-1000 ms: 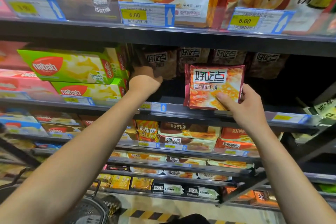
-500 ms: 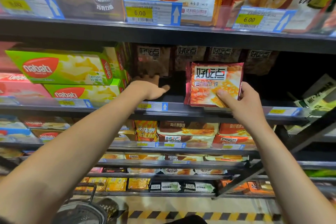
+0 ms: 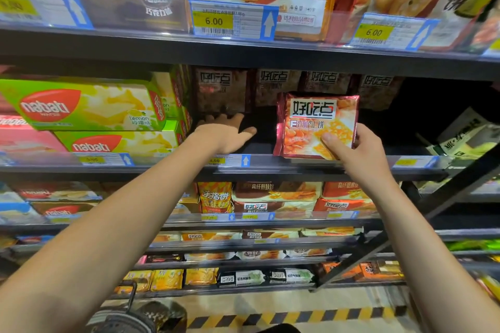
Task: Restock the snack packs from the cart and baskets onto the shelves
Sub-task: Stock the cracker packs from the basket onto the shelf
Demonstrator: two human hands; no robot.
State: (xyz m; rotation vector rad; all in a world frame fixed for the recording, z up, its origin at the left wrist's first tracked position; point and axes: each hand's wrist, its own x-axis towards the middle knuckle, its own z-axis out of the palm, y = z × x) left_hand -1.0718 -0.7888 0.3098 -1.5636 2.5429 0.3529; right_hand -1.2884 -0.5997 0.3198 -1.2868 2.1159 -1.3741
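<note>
Right hand [image 3: 359,154] grips one snack pack [image 3: 315,124]; four packs [image 3: 221,92] behind

Your right hand [image 3: 359,153] pinches the lower right corner of a red almond biscuit pack [image 3: 315,124], held upright at the front edge of the shelf [image 3: 270,167]. Your left hand [image 3: 226,134] lies flat and spread inside that shelf, just beside the green wafer boxes [image 3: 84,105], below a back row of dim packs [image 3: 221,89]

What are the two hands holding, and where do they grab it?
The right hand holds the red biscuit pack by its lower right corner, thumb on the front. The left hand holds nothing; it reaches flat into the shelf.
</note>
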